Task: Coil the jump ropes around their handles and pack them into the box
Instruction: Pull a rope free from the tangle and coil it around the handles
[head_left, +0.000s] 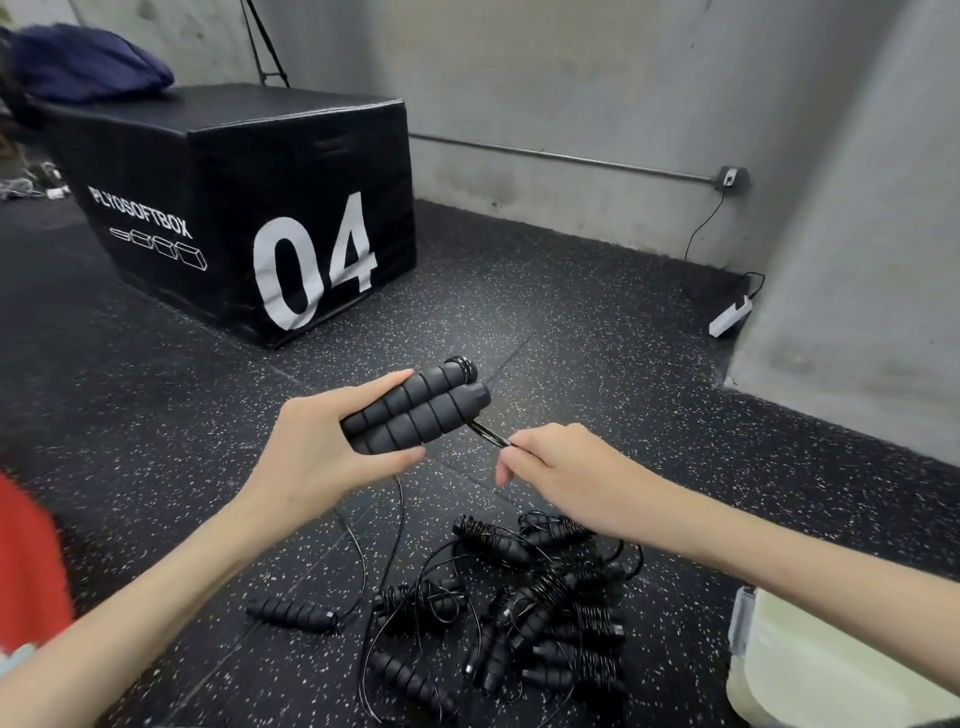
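Left fingers (400, 378) clasp paired handles (415, 410); right pinch rope (488, 434).

The left hand (332, 452) holds two black handles (415, 410) side by side, with the fingers curled around them. The right hand (550, 467) pinches a thin black rope (491, 435) that comes out from the end of the handles. The two hands are near each other, up above the floor (571, 322). More rope hangs down under the left hand. On the floor below lies a pile of jump ropes (519, 597), some wound around their handles and some loose. A big black box (249, 208) with "04" on it sits farther back, next to a gray wall (571, 93). A pale container (831, 670) shows at the lower right.
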